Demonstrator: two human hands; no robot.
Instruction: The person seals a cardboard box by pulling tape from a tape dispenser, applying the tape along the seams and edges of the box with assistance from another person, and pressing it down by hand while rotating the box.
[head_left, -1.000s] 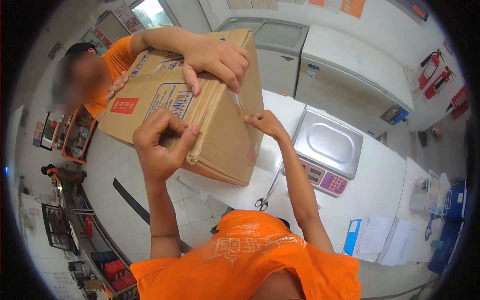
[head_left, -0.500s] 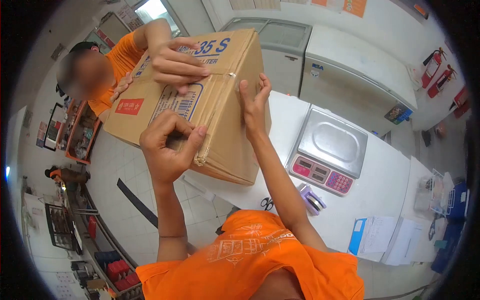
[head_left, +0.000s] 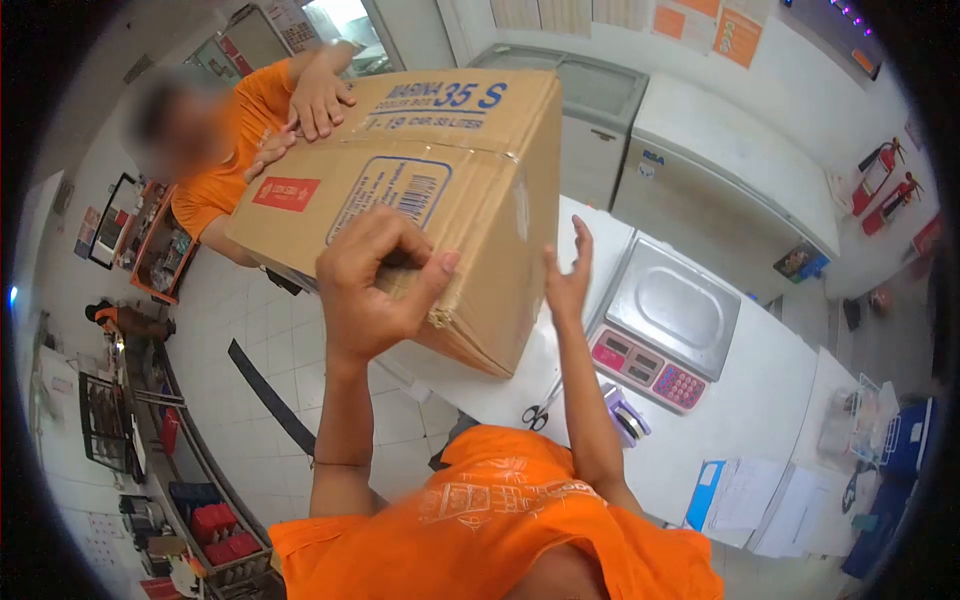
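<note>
Cardboard box (head_left: 480, 195), tilted partly over the tabletop (head_left: 690, 435), pinched at a near corner by curled fingers of the left hand (head_left: 365, 285); flanked by the right hand (head_left: 567, 285) with fingers spread, gripping nothing, contact unclear. Likely bulky, stiff-walled, weight uncertain; best supported under opposite lower edges.

Cardboard box (head_left: 430, 150): brown, blue print, red label (head_left: 286, 194). Shirt (head_left: 490, 530): orange, pale line drawing. Scale (head_left: 665, 325): silver pan (head_left: 675, 300), pink-and-white panel (head_left: 648, 370). Table (head_left: 745, 420): white. Tape dispenser (head_left: 627, 416): purple. Scissors (head_left: 536, 416): black handles. Fire extinguishers (head_left: 878, 178): red.
</note>
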